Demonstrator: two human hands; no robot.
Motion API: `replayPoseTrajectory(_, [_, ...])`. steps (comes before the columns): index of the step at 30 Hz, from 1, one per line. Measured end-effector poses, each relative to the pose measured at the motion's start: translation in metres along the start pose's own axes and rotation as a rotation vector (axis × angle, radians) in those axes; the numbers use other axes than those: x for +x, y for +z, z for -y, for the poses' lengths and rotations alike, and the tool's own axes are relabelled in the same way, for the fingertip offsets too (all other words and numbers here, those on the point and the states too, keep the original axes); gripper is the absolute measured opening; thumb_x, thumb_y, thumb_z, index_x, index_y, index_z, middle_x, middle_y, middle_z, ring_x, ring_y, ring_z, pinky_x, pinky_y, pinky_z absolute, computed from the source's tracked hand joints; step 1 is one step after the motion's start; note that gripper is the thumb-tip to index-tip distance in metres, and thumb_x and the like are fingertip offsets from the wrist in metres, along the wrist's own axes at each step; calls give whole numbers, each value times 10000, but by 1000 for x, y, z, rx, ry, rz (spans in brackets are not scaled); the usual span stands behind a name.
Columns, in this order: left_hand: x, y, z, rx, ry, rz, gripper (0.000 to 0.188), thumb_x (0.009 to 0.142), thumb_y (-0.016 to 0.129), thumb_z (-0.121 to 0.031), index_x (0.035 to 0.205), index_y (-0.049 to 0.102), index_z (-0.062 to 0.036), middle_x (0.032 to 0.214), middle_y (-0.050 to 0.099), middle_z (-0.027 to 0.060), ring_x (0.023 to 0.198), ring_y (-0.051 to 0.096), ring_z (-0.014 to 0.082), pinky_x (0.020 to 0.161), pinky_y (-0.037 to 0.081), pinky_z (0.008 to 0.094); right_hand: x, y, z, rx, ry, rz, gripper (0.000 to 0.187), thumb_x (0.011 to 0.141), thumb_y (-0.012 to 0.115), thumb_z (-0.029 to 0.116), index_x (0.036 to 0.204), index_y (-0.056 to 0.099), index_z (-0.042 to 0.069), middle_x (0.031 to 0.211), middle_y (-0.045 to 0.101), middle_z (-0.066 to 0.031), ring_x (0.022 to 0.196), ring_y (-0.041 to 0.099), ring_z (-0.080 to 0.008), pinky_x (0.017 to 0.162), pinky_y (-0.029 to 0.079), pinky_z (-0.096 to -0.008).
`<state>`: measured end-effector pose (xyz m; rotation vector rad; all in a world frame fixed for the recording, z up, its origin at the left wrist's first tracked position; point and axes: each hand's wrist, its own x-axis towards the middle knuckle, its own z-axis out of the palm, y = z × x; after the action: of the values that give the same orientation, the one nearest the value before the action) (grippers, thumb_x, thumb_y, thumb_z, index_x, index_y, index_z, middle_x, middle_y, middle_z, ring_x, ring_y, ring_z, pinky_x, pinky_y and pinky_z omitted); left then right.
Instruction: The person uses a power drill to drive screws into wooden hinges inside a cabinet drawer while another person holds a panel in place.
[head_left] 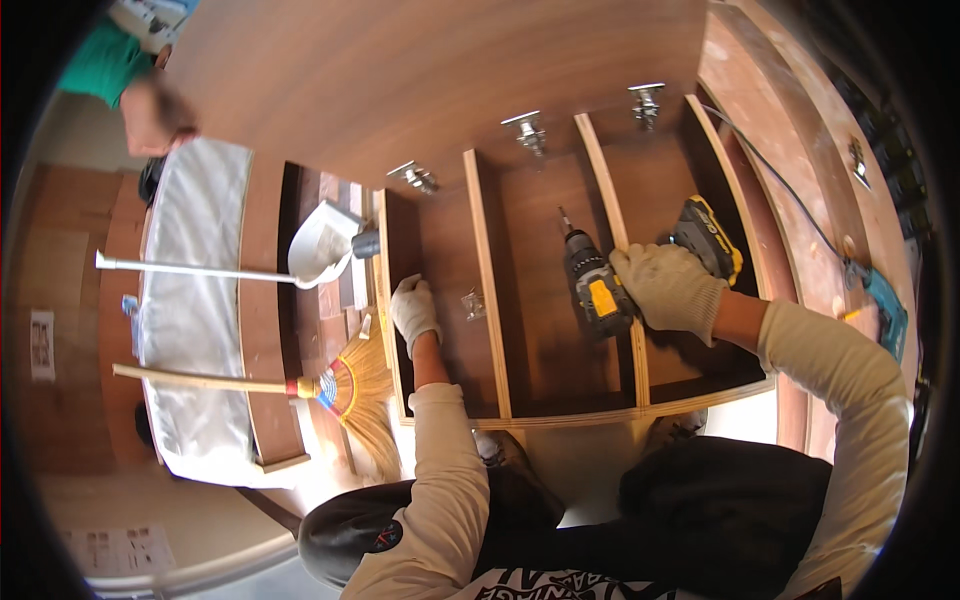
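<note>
Cordless drill (602, 290) is clasped in the curled right hand (668, 290), its bit (564, 214) to that hand's front-left, while the left hand (414, 312), partly curled, is placed by the wooden cabinet's (548, 345) side panel (396, 360), its hold unclear.

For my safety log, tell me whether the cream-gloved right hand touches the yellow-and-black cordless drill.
Touching. The head view shows the right hand wrapped around the drill, its battery visible beyond the hand.
</note>
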<state>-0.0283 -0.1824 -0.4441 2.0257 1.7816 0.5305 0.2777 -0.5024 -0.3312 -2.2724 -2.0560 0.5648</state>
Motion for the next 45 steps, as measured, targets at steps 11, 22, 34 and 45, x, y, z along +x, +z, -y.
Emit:
replayPoseTrajectory(11, [-7,17,-36,304,98,504,226,853,751,-256,1057,822,-192,1005,784,120,971,754,313,887,590,431,4,-12,13,-53,61,110,503,834,727,158,1256,530,-30,1074,641,-211,980,715,-351,829,603,-431])
replayPoseTrajectory(22, [-57,44,-44,466,334,369,208,944,622,-235,1030,804,-182,1125,747,139,1065,714,355,914,591,478,-4,0,-3,-3,19,9,498,851,718,159,1272,534,-33,1129,639,-226,1007,710,-358,834,606,-445])
replayPoseTrajectory(34, [-52,64,-13,611,419,209,240,969,602,-229,961,776,-64,1009,768,176,903,769,360,784,632,469,-3,-20,16,-41,40,94,415,875,673,134,1231,548,-41,1097,656,-222,1006,721,-357,799,614,-443])
replayPoseTrajectory(45, [-21,25,-8,-200,-27,139,231,866,655,-190,965,760,-9,914,756,235,867,752,384,808,596,455,-1,-25,26,-11,98,143,535,833,706,135,1313,517,-6,1157,635,-237,1058,697,-406,902,571,-489])
